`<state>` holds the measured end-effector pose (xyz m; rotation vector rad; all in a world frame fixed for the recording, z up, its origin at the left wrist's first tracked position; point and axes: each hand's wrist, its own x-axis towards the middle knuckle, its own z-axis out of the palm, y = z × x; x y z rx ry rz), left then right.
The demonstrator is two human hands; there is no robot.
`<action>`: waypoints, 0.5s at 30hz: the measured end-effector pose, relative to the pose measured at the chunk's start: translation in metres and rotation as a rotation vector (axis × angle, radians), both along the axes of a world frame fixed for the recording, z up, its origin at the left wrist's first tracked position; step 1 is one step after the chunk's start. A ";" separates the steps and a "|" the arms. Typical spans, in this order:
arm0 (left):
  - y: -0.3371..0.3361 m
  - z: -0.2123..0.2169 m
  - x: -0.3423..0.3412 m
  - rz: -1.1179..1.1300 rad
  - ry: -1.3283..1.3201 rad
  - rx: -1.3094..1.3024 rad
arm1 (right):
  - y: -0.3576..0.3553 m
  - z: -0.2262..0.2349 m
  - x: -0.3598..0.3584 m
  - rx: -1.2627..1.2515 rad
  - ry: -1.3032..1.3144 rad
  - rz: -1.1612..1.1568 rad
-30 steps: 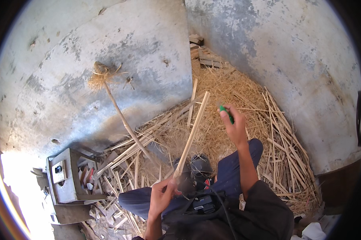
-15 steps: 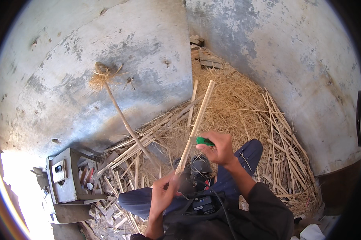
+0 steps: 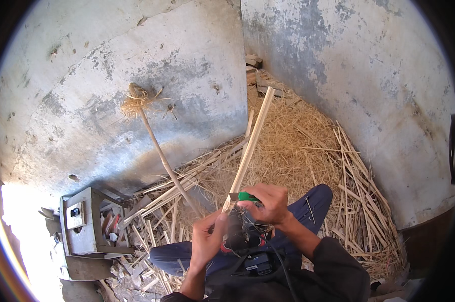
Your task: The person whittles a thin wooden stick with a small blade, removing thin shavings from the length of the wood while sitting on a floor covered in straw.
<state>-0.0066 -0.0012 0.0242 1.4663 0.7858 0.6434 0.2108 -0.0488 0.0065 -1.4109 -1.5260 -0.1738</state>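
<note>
A long pale split strip of wood or bamboo (image 3: 252, 138) slants up and away in front of me. My left hand (image 3: 207, 239) is closed around its near end, thumb laid along it. My right hand (image 3: 270, 204) grips a green-handled knife (image 3: 247, 197), whose short blade rests against the strip a little beyond my left hand. A small light curl or nick shows where the blade meets the strip, too small to make out clearly. The far end of the strip is free, above the straw.
Loose straw and shavings (image 3: 293, 136) cover the corner floor. Split strips (image 3: 361, 196) lie piled along the right wall, others at left. A thin pole (image 3: 159, 151) leans on the left wall. A small wooden stool-like box (image 3: 89, 221) stands at left. Bricks (image 3: 254, 61) sit in the corner.
My right hand with the knife has moved down along the strip toward my left hand. The left hand keeps its hold on the near end. The view has shifted slightly.
</note>
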 end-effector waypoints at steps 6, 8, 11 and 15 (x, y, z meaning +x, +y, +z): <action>-0.003 0.005 0.000 0.019 0.063 0.101 | -0.004 0.002 0.003 0.020 -0.116 -0.066; -0.006 0.008 0.001 0.035 0.051 0.133 | -0.003 0.002 0.003 0.049 -0.092 -0.071; -0.007 0.009 0.001 0.045 0.042 0.172 | -0.004 0.002 0.003 0.035 -0.114 -0.080; -0.008 0.008 -0.003 0.049 0.072 0.197 | -0.003 0.003 0.004 0.030 -0.126 -0.083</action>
